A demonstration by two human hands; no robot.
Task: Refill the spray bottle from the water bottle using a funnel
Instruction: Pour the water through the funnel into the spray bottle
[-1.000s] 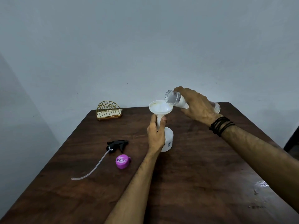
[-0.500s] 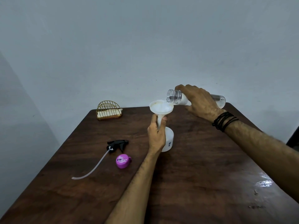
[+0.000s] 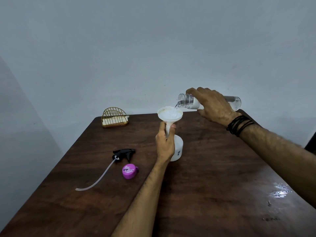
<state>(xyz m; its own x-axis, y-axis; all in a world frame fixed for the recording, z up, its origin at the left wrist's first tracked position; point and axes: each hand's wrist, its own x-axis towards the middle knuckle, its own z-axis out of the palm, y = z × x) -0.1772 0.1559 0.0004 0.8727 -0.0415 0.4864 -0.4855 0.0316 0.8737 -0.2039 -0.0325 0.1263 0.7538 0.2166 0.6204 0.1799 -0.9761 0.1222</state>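
Your right hand (image 3: 212, 104) tipped the clear plastic water bottle (image 3: 189, 101) over the white plastic funnel (image 3: 170, 115); left fingers (image 3: 172, 128) clasped its stem above the white spray bottle (image 3: 178, 149); the black trigger head (image 3: 124, 153) lay aside.

Dim, soft – glare on table (image 3: 280, 192)

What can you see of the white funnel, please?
The white funnel looks like smooth plastic: a wide round bowl over a narrow stem. It stands upright in the neck of the white spray bottle. The left hand grips stem and neck together. Water from the tilted water bottle falls into its bowl.
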